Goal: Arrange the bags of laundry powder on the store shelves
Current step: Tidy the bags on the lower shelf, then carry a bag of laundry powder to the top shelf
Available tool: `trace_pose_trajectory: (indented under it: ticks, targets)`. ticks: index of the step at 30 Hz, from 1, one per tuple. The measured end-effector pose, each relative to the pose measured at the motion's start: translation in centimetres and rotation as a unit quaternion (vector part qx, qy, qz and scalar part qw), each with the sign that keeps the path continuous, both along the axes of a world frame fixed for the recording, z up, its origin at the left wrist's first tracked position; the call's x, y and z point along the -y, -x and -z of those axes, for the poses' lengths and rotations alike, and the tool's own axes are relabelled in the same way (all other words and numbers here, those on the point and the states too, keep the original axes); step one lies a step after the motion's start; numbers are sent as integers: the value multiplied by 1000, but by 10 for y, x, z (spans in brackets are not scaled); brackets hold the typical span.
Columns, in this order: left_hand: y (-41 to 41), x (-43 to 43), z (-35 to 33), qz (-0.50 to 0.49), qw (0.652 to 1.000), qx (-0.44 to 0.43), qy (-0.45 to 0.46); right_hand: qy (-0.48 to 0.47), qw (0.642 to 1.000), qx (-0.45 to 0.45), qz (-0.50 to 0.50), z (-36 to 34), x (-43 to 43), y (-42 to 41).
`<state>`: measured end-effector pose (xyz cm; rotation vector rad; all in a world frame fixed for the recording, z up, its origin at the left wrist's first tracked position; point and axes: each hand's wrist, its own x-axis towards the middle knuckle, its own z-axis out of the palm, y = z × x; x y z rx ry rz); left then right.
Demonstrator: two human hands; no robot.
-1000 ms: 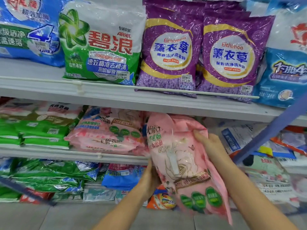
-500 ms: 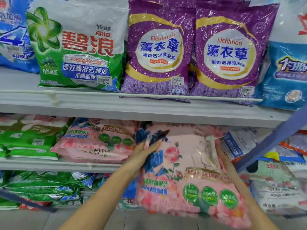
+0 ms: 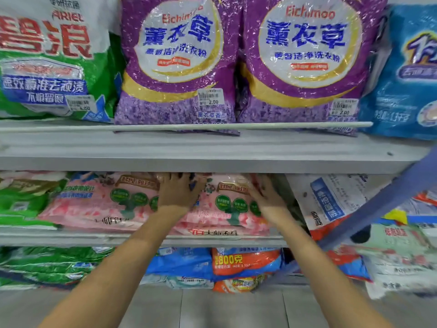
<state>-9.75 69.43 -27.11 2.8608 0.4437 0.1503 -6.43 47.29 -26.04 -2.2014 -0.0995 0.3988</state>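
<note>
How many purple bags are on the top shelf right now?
2. The left purple bag stands beside the green bag; the right purple bag stands beside the blue bag. More may be hidden behind them.

This is a shop aisle for laundry goods. Grey tiered shelves (image 3: 212,150) carry rows of washing powder: a green-and-white Ariel bag (image 3: 54,67), two identical purple Eichimoo bags (image 3: 179,55) side by side, a blue bag (image 3: 406,79), and pink bags (image 3: 94,204) stacked flat below. Barcoded price stickers (image 3: 211,97) sit on the bag fronts. A thin guard rail (image 3: 189,127) runs along the shelf edge.
</note>
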Motion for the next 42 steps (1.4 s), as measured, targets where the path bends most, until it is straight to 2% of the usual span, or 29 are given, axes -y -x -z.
trace_pose_trajectory:
  ticks: [1,4,7,9,13,15,17,20,28,31,34,37,42]
  targets:
    - [-1,2,0,10,1000,-13,-26,49,999,24,-2,8,-4,5]
    - [0,2,-2,18,998,-56,-29,166,982,83,29,23,-15,-3]
    - [-2,6,-2,47,991,-97,-77,140,983,110,49,27,-8,-10]
    - [3,11,9,39,995,-61,-64,108,975,182,63,33,1,-1]
    - [8,11,20,31,999,-24,-38,186,915,355,47,46,6,16]
    - [6,9,21,28,999,-32,-33,242,883,399,57,42,7,12]
    - [5,7,22,21,998,-39,-35,290,874,389,-33,41,7,13]
    - [5,9,22,20,998,-43,-40,295,877,342,-161,47,11,15]
    - [8,11,13,27,997,-69,-35,327,897,214,-205,38,11,9]
    - [10,10,5,33,994,-95,-51,256,918,286,-101,15,22,25]
    - [18,9,-5,48,995,-74,-42,223,890,395,-55,-7,51,51]
    - [38,12,-13,78,996,13,49,158,874,460,-10,-20,94,78]
    - [60,30,-33,85,972,106,192,112,869,461,143,-35,165,108]
